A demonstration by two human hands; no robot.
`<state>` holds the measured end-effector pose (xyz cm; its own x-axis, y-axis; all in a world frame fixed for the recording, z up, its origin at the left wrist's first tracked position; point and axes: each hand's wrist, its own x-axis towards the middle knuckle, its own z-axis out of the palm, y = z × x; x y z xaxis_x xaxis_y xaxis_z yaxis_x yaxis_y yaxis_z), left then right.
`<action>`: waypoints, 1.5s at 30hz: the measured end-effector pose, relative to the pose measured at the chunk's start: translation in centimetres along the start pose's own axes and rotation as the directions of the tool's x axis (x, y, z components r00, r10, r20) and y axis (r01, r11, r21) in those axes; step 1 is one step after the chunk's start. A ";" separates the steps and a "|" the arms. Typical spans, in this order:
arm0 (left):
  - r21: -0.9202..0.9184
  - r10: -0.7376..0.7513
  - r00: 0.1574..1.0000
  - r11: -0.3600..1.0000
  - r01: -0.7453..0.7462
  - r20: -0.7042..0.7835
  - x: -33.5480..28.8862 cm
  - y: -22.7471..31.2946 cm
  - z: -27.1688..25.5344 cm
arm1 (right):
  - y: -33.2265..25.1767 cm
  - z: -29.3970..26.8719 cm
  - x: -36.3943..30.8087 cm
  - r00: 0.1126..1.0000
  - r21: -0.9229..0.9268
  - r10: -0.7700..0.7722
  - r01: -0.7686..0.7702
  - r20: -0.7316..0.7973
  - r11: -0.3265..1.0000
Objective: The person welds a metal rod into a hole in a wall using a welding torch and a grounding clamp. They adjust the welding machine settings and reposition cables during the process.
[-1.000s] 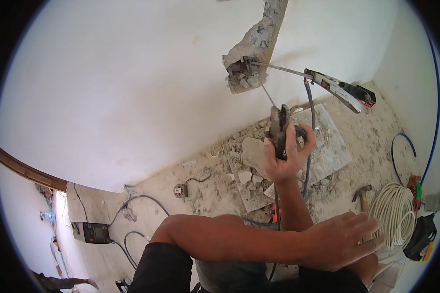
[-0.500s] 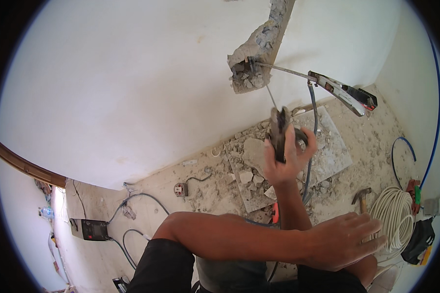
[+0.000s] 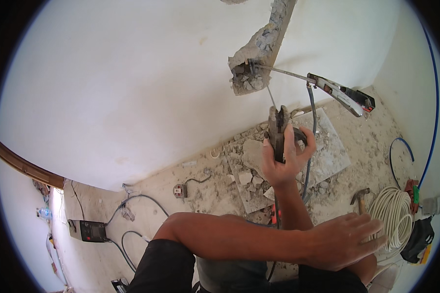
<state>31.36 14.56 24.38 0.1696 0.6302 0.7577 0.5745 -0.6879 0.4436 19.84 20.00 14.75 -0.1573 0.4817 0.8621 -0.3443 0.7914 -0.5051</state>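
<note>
My right hand [image 3: 289, 154] is wrapped round a dark welding electrode holder [image 3: 278, 128] in front of the wall. Out of its jaws a thin electrode [image 3: 272, 96] reaches up to the lower edge of a broken-out hole [image 3: 251, 80]; whether its tip touches anything cannot be made out. My left forearm crosses over my right one. At its end my left hand [image 3: 347, 240] rests by my right knee, fingers stretched and holding nothing. To the right of the hole, a metal bar [image 3: 288, 73] sticks out, with a silver and black clamp [image 3: 340, 95] and a cable on it.
Rubble [image 3: 252, 156] lies on a grey slab [image 3: 330, 146] below the hole. A hammer [image 3: 361, 198], a coil of cream cable [image 3: 391, 217] and a black bag [image 3: 418, 240] are at right. A dark machine [image 3: 90, 230] with cables stands left, near a socket box [image 3: 180, 190].
The electrode holder was blurred and is now sharp, having shifted only slightly. A dark cable shows more beside my right forearm. My left hand stays where it was.
</note>
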 end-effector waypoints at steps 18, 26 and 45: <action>-0.866 -0.861 0.345 -0.190 0.463 0.373 -0.3 -9.1 -8.5 | -11.2 -18.7 9.7 0.826 -0.052 0.147 -0.208 -0.544 0.977; -0.926 -0.920 0.385 -0.209 -0.315 0.077 10.3 -18.1 -1.2 | -14.7 -22.8 12.7 0.751 -0.201 0.036 -0.221 -0.659 0.954; -0.897 -0.898 0.440 -0.195 -0.396 0.001 9.4 -21.0 0.1 | -12.9 -23.6 14.1 0.837 -0.162 0.138 -0.259 -0.530 0.952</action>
<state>20.99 34.93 22.13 -0.4404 0.8954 -0.0653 -0.8978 -0.4384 0.0426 43.87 25.43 32.48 0.3112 0.7115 0.6300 -0.1373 0.6896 -0.7110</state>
